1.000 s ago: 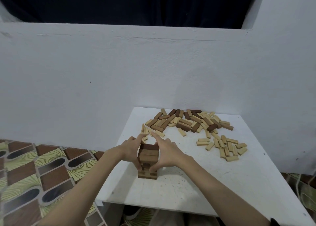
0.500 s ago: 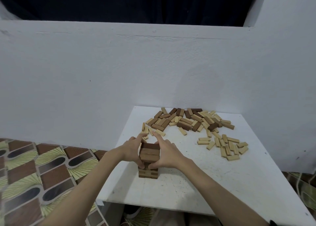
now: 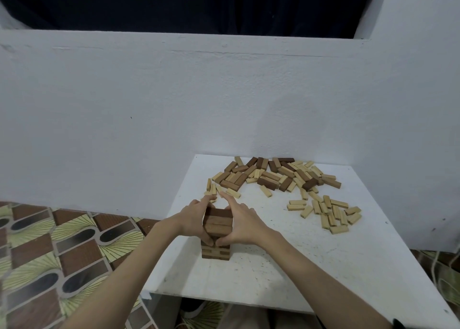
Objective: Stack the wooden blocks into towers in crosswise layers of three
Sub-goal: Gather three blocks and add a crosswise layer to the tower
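Note:
A short tower of brown wooden blocks (image 3: 217,229) stands near the front left of the white table (image 3: 311,266). My left hand (image 3: 193,219) presses against its left side and my right hand (image 3: 242,222) against its right side, fingers fairly straight along the block faces, thumbs meeting at the front. The tower's top layer shows between the hands; its middle layers are hidden by my thumbs. A heap of loose dark and light blocks (image 3: 273,175) lies at the table's back.
A smaller scatter of pale blocks (image 3: 328,211) lies right of the tower. White walls (image 3: 124,117) close in behind and to the right. A patterned tiled floor (image 3: 49,254) lies left of the table, whose front edge is close to me.
Both hands stay cupped around the tower; they have shifted only slightly, squaring the upper layers. The view has barely moved.

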{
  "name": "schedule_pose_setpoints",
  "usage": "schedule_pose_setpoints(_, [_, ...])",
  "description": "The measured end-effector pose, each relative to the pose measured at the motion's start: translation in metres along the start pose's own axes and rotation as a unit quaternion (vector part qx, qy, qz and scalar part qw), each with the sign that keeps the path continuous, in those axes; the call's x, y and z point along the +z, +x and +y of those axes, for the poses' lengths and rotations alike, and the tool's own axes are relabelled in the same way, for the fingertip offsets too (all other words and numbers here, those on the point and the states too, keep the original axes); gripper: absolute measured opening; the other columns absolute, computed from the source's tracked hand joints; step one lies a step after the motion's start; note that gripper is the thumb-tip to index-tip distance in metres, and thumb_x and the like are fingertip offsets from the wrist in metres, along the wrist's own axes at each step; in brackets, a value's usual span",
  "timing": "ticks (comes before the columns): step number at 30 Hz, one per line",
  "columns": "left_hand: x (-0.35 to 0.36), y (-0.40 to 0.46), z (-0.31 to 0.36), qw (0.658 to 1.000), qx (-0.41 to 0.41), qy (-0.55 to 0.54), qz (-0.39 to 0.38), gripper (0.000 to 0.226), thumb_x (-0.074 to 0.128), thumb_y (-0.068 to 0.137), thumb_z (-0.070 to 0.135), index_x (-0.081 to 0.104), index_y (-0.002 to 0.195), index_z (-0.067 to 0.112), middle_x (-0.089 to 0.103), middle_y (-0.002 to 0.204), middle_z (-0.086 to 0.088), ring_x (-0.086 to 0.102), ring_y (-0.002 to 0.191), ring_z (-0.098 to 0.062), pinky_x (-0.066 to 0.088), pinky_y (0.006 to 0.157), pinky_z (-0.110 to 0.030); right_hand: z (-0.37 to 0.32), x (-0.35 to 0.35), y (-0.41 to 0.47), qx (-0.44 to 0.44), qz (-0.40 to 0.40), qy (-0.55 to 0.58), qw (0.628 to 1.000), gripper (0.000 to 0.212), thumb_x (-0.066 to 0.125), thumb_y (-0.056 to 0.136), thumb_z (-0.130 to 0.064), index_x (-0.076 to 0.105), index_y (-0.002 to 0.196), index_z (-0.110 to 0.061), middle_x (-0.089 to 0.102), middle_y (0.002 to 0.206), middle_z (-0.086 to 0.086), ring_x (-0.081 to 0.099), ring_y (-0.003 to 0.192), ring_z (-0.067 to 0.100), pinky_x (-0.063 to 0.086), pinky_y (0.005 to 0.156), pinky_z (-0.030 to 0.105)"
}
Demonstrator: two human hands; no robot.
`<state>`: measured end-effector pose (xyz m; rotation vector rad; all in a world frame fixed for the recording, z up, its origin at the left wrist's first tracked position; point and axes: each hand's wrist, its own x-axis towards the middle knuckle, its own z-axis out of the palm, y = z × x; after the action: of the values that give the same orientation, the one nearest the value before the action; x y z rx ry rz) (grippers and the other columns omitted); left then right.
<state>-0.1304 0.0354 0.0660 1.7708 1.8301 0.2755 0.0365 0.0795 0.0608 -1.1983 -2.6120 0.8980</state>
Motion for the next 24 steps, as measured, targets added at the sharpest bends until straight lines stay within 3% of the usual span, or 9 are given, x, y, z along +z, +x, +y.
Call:
schedule_pose_setpoints(4, [-0.001,-0.001,0.0,1.0,0.007,-0.017,-0.007,0.116,0.089,0.059,0.025,0.01,0.145,0.023,0.041,0.134,0.001,0.029,0.127,-0.02,0.033,0.106,-0.033,0.001,-0.001,-0.002,0.001,0.0,0.016,1.0,0.123,0.086,0.06,-0.045,0.0,0.147,-0.04,0.046,0.131,0.009,0.039,0.121,0.028,0.033,0.1,0.042])
schedule_pose_setpoints(7, [-0.01,-0.009,-0.003,0.989,-0.012,-0.141,-0.043,0.133,0.086,0.049,0.052,0.001,0.147,0.026,0.024,0.149,0.006,0.018,0.139,-0.015,0.024,0.113,-0.032,0.004,-0.01,-0.009,0.011,-0.015,0.076,0.997,0.129,0.087,0.06,-0.043,-0.005,0.15,-0.036,0.039,0.141,0.004,0.033,0.13,0.025,0.031,0.108,0.043])
schedule_pose_setpoints(9, [-0.013,-0.015,-0.005,0.97,-0.029,-0.242,-0.013,0.138,0.071,0.041,0.078,0.004,0.149,0.026,0.017,0.153,0.011,0.015,0.142,-0.012,0.019,0.115,-0.034,0.007,-0.015,-0.014,0.019,-0.012,0.142,0.99,0.124,0.085,0.064,-0.042,-0.002,0.152,-0.03,0.034,0.148,0.001,0.03,0.138,0.021,0.029,0.11,0.037])
schedule_pose_setpoints(11, [-0.009,-0.018,-0.006,0.936,-0.043,-0.345,0.046,0.122,0.048,0.052,0.091,0.011,0.149,0.027,0.015,0.154,0.014,0.016,0.143,-0.011,0.015,0.116,-0.037,0.006,-0.016,-0.019,0.038,0.013,0.23,0.972,0.115,0.077,0.067,-0.052,0.003,0.152,-0.029,0.028,0.154,-0.001,0.026,0.141,0.02,0.026,0.111,0.035])
schedule_pose_setpoints(13, [0.003,-0.016,-0.005,0.887,-0.033,-0.451,0.097,0.098,0.026,0.073,0.083,0.014,0.15,0.023,0.016,0.156,0.01,0.016,0.143,-0.01,0.011,0.119,-0.036,-0.001,-0.012,-0.026,0.062,0.049,0.339,0.938,0.101,0.059,0.072,-0.062,0.006,0.152,-0.028,0.021,0.157,-0.003,0.021,0.144,0.019,0.022,0.114,0.037])
schedule_pose_setpoints(15, [0.018,-0.014,0.0,0.849,-0.038,-0.512,0.125,0.078,0.012,0.088,0.066,0.016,0.15,0.018,0.018,0.156,0.007,0.014,0.144,-0.009,0.007,0.119,-0.036,-0.011,-0.004,-0.03,0.074,0.076,0.404,0.908,0.077,0.037,0.09,-0.058,0.006,0.153,-0.025,0.012,0.16,-0.005,0.014,0.146,0.017,0.015,0.116,0.038])
schedule_pose_setpoints(19, [0.036,-0.012,0.007,0.82,-0.065,-0.554,0.128,0.072,0.002,0.093,0.061,0.016,0.15,0.019,0.018,0.156,0.006,0.013,0.144,-0.011,0.005,0.12,-0.035,-0.022,0.018,-0.034,0.099,0.099,0.434,0.89,0.059,0.014,0.1,-0.048,0.003,0.153,-0.025,0.002,0.161,-0.005,0.003,0.147,0.015,0.006,0.117,0.036])
schedule_pose_setpoints(21, [0.039,-0.013,0.011,0.804,-0.068,-0.576,0.128,0.073,0.0,0.092,0.061,0.016,0.15,0.018,0.021,0.155,0.004,0.018,0.143,-0.014,0.009,0.119,-0.033,-0.024,0.023,-0.038,0.107,0.105,0.451,0.88,0.057,0.01,0.101,-0.046,0.006,0.153,-0.023,0.007,0.16,-0.003,0.011,0.145,0.012,0.013,0.114,0.027])
schedule_pose_setpoints(24, [0.042,-0.014,0.012,0.793,-0.073,-0.591,0.129,0.076,0.0,0.09,0.063,0.018,0.15,0.018,0.024,0.155,0.003,0.022,0.142,-0.015,0.012,0.117,-0.033,-0.026,0.02,-0.042,0.114,0.098,0.484,0.862,0.058,0.003,0.103,-0.038,0.025,0.147,-0.009,0.03,0.152,0.008,0.034,0.134,0.014,0.034,0.09,0.015])
